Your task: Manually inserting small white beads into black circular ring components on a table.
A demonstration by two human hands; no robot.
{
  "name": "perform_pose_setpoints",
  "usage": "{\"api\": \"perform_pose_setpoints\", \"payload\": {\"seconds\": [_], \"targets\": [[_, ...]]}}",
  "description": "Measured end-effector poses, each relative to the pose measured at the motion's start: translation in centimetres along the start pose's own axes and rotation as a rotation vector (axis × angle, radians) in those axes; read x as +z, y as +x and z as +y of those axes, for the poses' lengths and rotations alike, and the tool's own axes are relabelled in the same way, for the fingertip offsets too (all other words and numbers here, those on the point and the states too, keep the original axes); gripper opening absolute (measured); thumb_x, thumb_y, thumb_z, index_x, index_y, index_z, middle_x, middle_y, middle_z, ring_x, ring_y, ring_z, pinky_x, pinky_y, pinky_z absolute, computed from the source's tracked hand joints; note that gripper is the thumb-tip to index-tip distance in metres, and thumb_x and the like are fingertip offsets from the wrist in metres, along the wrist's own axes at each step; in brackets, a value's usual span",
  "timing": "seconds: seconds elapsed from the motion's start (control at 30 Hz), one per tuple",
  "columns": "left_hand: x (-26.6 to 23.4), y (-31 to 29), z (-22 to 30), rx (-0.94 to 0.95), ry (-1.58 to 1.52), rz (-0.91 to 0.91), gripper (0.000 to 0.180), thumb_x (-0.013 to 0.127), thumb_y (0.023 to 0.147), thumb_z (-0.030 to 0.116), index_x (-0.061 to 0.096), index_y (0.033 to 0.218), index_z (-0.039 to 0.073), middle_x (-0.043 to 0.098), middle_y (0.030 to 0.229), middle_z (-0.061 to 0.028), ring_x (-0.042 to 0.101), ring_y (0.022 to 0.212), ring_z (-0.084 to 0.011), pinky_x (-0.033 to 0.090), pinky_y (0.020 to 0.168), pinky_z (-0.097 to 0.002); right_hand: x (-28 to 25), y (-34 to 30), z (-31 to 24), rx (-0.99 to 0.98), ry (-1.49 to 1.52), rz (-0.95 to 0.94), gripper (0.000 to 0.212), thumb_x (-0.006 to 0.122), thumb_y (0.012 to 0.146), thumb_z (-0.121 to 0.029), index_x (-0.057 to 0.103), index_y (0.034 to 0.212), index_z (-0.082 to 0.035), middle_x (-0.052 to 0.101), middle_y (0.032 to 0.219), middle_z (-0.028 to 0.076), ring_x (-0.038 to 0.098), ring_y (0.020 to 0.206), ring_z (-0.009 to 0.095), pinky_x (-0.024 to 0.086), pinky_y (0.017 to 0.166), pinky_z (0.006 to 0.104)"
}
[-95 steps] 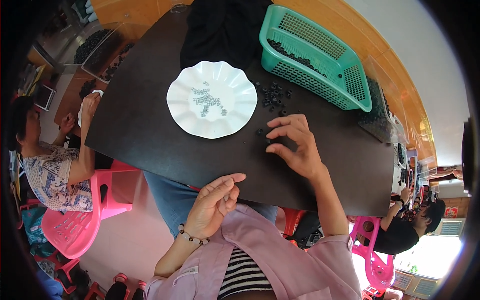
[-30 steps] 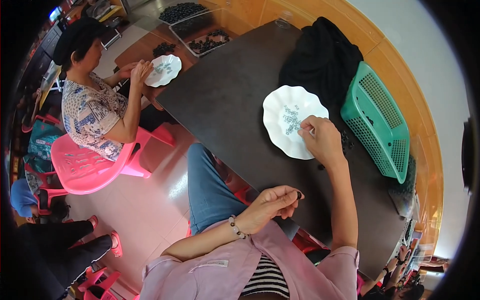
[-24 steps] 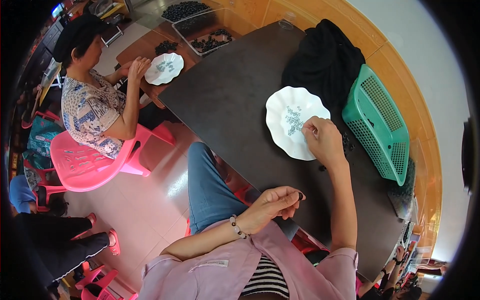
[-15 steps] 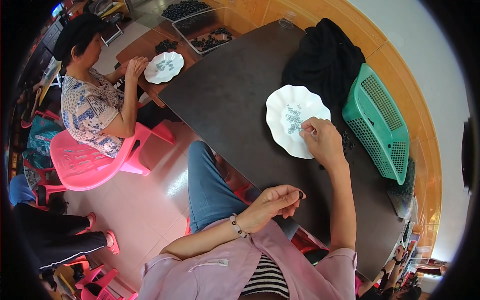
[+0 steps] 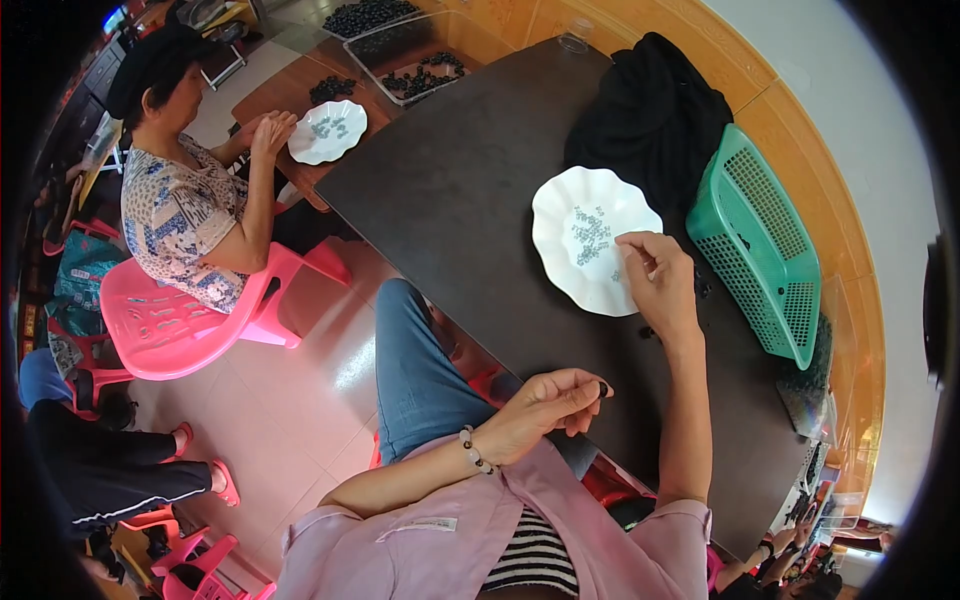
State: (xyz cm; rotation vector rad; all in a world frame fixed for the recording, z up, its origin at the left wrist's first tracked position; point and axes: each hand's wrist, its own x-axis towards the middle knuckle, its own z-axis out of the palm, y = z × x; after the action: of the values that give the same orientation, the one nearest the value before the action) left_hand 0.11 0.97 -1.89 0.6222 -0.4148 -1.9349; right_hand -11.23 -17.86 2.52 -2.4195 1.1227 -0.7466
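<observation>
White, with a scalloped rim, the plate (image 5: 560,205) rests on the dark surface (image 5: 450,170), nearer its wall-side edge than its near edge. Tiny clear pieces (image 5: 592,238) lie scattered across the plate's middle. The right hand (image 5: 665,285) is over the rim on the plate's right side, fingers curled and thumb drawn close to the forefinger; whether anything is between them I cannot tell. The left hand (image 5: 545,405), at the surface's near edge, pinches a black bead (image 5: 602,389) between thumb and forefinger. Loose beads (image 5: 703,285), partly hidden by the right hand, lie between the plate and a green plastic basket (image 5: 760,215), which stands along the wall-side edge. Black cloth (image 5: 650,120) is bunched beside plate and basket, toward that edge. Near the surface's far corner stands a clear cup (image 5: 574,37).
</observation>
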Motion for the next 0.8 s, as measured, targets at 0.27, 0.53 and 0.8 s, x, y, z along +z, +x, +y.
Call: {"api": "perform_pose_setpoints", "payload": {"seconds": [0.27, 0.53, 0.8], "targets": [[0.2, 0.0, 0.1, -0.012, 0.006, 0.009, 0.030, 0.054, 0.098, 0.031, 0.061, 0.110, 0.005, 0.056, 0.080, 0.0033, 0.051, 0.069, -0.0055, 0.040, 0.063, -0.0206, -0.5, -0.3, -0.2, 0.175, 0.249, 0.024, 0.012, 0.063, 0.087, -0.007, 0.068, 0.095, 0.000, 0.067, 0.081, 0.007, 0.058, 0.071, 0.009, 0.046, 0.069, 0.0239], [0.2, 0.1, 0.0, -0.018, 0.012, 0.011, 0.030, 0.055, 0.098, 0.032, 0.061, 0.110, 0.005, 0.056, 0.079, 0.0036, 0.051, 0.069, -0.0056, 0.040, 0.063, -0.0208, -0.9, -0.7, -0.1, 0.218, 0.277, 0.034, 0.013, 0.062, 0.088, -0.006, 0.067, 0.098, 0.000, 0.067, 0.081, 0.005, 0.058, 0.073, 0.008, 0.045, 0.069, 0.0233], [0.0, 0.1, -0.2, -0.023, 0.017, 0.004, 0.030, 0.055, 0.098, 0.031, 0.061, 0.111, 0.005, 0.057, 0.080, 0.0031, 0.052, 0.069, -0.0056, 0.041, 0.063, -0.0210, -1.1, -1.1, 0.0, 0.228, 0.320, 0.000, 0.010, 0.063, 0.087, -0.006, 0.066, 0.094, 0.001, 0.067, 0.081, 0.005, 0.058, 0.074, 0.009, 0.045, 0.069, 0.0235]]}}
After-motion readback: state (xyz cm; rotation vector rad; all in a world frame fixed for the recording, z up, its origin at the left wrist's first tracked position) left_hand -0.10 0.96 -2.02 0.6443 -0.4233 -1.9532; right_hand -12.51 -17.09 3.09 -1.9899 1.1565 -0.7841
